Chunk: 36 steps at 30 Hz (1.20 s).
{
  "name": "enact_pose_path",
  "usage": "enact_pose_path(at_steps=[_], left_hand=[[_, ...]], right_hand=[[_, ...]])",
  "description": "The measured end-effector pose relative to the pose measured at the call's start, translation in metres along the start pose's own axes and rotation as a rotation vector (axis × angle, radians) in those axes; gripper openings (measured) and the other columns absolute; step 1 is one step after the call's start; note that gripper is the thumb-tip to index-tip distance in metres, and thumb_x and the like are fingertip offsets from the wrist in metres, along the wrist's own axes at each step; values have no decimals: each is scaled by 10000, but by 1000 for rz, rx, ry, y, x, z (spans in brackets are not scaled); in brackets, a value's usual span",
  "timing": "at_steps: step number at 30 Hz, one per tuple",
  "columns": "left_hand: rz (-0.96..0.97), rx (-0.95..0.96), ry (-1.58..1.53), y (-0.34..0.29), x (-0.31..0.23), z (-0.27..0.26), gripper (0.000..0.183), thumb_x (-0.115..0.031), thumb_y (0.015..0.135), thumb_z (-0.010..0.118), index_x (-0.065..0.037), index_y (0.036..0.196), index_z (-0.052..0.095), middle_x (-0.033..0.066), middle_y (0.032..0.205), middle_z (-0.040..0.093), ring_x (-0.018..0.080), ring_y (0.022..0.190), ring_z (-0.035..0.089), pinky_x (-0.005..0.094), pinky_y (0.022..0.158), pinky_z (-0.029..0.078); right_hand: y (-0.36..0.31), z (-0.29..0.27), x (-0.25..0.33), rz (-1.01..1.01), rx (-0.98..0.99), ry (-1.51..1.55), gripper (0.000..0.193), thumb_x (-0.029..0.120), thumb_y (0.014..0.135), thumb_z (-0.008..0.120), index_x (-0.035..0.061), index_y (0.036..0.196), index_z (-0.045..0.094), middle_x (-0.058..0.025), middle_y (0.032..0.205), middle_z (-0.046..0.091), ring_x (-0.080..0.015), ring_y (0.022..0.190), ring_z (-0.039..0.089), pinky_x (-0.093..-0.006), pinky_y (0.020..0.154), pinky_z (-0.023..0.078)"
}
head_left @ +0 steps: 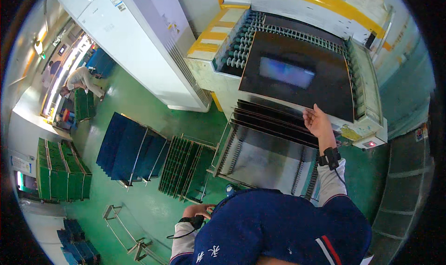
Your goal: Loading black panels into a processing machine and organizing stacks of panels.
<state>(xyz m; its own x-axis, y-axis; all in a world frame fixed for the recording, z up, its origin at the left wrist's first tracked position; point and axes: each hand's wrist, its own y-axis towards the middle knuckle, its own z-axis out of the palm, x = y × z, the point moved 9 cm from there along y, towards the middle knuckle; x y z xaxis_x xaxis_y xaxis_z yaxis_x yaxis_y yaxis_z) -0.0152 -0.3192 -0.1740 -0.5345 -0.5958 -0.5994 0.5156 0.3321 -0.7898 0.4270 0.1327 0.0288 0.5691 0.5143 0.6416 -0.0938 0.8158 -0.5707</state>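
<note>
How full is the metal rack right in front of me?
The metal rack is partly full: dark panels stand toward its far end, while nearer slots hold none.

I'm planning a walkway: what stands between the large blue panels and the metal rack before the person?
In the head view, a rack of green boards stands between the large blue panels and the metal rack.

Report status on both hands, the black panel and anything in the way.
Right hand open at near edge of black panel, contact unclear. Left hand low beside body, grip unclear. Panel on roller machine; slotted rack between it and body.
</note>
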Motion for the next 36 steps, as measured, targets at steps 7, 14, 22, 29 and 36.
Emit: enact_pose_path(at_steps=[7,14,22,29,36], left_hand=[[63,-25,65,1,-6,-4,978,-317,648,844,-162,1474,344,99,1322,581,256,1117,589,386,920,460],[-75,-92,22,-55,-88,4,1000,-262,612,860,-129,1465,354,105,1321,580,257,1156,569,402,954,445],[-106,-64,35,-1,6,2,891,-196,681,800,-250,1458,366,40,1220,624,248,1036,612,433,809,498],[-219,-32,-5,-10,-11,3,915,-203,667,821,-237,1459,364,60,1300,593,267,1140,560,463,888,464],[-186,-25,-15,-21,-19,11,902,-196,698,726,-263,1493,304,86,1353,556,270,1106,604,408,832,519]], right_hand=[[24,1,8,-22,37,-78,444,455,944,553,22,999,634,-80,896,665,-173,759,613,-272,629,500],[46,-5,3,-35,65,-19,438,470,918,589,42,1000,631,-53,858,647,-151,742,603,-271,632,477],[21,9,-12,-88,131,-245,387,436,938,571,61,1004,640,-50,878,651,-146,770,616,-258,661,478],[-46,71,-46,-496,280,-988,243,186,943,584,-25,1044,653,-97,954,682,-161,831,646,-284,782,504],[-80,88,-79,-857,313,-1374,219,112,893,618,5,1083,640,-148,1033,655,-275,949,634,-359,850,486]])
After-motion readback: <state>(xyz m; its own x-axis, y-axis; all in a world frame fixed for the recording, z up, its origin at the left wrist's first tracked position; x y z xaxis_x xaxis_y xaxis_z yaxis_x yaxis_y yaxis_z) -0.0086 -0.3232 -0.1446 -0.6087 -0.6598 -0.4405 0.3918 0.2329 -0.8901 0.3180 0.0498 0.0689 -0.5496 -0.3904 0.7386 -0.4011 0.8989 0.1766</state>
